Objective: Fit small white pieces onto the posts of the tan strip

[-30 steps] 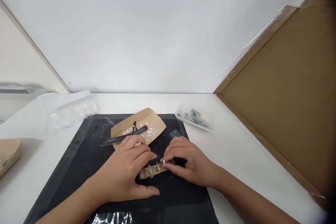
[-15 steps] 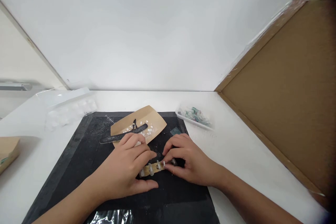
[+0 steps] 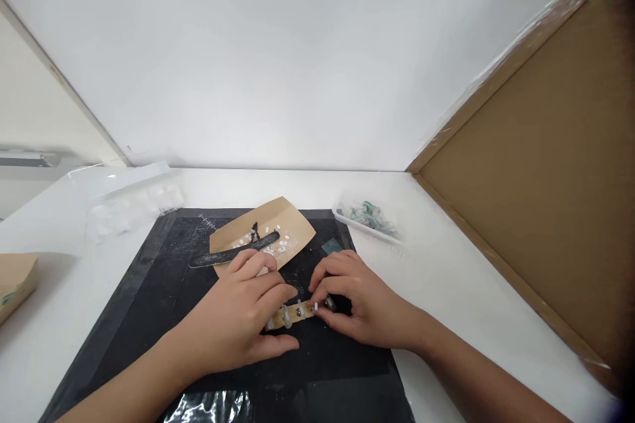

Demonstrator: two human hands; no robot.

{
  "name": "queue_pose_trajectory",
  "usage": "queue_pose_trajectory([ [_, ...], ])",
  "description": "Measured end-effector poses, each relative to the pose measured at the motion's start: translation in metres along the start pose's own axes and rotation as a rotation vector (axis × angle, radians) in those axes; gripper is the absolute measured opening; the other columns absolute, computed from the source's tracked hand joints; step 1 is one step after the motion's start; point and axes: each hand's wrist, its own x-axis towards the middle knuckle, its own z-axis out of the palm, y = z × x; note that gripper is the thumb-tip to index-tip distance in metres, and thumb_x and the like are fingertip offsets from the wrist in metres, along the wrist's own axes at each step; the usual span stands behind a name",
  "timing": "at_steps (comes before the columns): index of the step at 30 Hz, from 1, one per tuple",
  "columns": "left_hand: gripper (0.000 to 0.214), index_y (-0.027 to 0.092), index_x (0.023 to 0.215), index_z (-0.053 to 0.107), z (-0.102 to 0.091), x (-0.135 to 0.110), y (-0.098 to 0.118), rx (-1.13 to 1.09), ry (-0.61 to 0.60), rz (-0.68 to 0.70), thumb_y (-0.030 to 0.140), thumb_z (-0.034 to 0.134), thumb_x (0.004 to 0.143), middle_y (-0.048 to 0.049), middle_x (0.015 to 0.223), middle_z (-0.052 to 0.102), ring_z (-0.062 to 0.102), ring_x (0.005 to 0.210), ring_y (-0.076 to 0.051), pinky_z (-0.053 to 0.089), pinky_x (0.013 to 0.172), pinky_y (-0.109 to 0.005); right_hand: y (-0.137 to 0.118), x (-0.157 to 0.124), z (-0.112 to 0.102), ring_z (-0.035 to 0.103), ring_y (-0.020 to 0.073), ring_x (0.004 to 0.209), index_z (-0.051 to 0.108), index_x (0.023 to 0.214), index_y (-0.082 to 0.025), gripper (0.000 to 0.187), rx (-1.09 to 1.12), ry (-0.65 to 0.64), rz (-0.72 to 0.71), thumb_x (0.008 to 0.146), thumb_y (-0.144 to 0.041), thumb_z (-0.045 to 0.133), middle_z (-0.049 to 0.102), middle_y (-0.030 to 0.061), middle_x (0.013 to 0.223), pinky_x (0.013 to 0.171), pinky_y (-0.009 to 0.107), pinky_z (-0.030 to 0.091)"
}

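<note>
Centrally set black mat (image 3: 347, 370): lies on the white table (image 3: 446, 291), from mid-frame down to the bottom edge; pale scratches mark its upper left, and a shiny plastic patch (image 3: 218, 406) shows at lower centre.
Tan strip (image 3: 306, 312): located at lower centre, over the mat and between the hands; clear clips (image 3: 286, 317) stand along it.
Left hand (image 3: 243, 314): thumb and forefinger spread wide about the strip's left end; contact cannot be told.
Right hand (image 3: 354, 301): thumb and fingertip narrowed on a small white piece (image 3: 316, 307) at the strip's right portion.
Paper tray (image 3: 290, 221): upper part of the mat; contains white chips (image 3: 282, 244), with a black nail file (image 3: 233, 256) laid across it.
Plastic tub (image 3: 367, 232): right of centre, beside the mat's upper right corner; contains green and clear packets (image 3: 370, 217).
Clear box (image 3: 133, 205): left of centre, near the wall; white contents blurred.
Second tray (image 3: 17, 277): cut off by the left frame edge.
White wall (image 3: 278, 66): fills the upper frame; meets the table along a nearly level seam.
Cardboard panel (image 3: 536, 165): occupies the right side; clear tape runs along its sloping upper edge.
</note>
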Motion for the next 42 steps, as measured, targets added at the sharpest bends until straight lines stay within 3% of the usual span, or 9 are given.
queue_pose_trajectory([
  [11,0.04,0.018,0.116,0.067,0.0054,-0.0025,0.0012,-0.006,-0.032,-0.01,0.047,0.078,0.091,-0.0051,0.095,0.073,0.057,0.111,-0.03,0.034,0.105,-0.049,0.0008,-0.0003,0.0009,0.065,0.0194,0.1,0.071,0.095,-0.024,0.013,0.016,-0.016,0.009,0.087,-0.014,0.071,0.071,0.001,0.107,0.095,0.041,0.038],
  [20,0.026,0.019,0.114,0.067,0.0085,-0.002,0.0024,0.009,-0.042,-0.032,0.033,0.076,0.094,-0.005,0.094,0.075,0.06,0.109,-0.029,0.035,0.105,-0.049,0.0005,0.0011,0.0007,0.066,0.0184,0.094,0.068,0.092,-0.024,0.015,0.024,-0.026,0.051,0.084,-0.012,0.071,0.072,-0.0004,0.1,0.089,0.038,0.04],
  [42,0.021,0.02,0.111,0.065,0.007,-0.0011,0.0049,-0.016,-0.065,-0.054,0.024,0.075,0.093,-0.0029,0.092,0.072,0.059,0.109,-0.028,0.034,0.105,-0.048,0.0034,0.002,0.0008,0.066,0.0194,0.097,0.071,0.096,-0.024,0.018,0.035,-0.031,0.013,0.085,-0.01,0.073,0.072,0.0017,0.102,0.093,0.039,0.044],
])
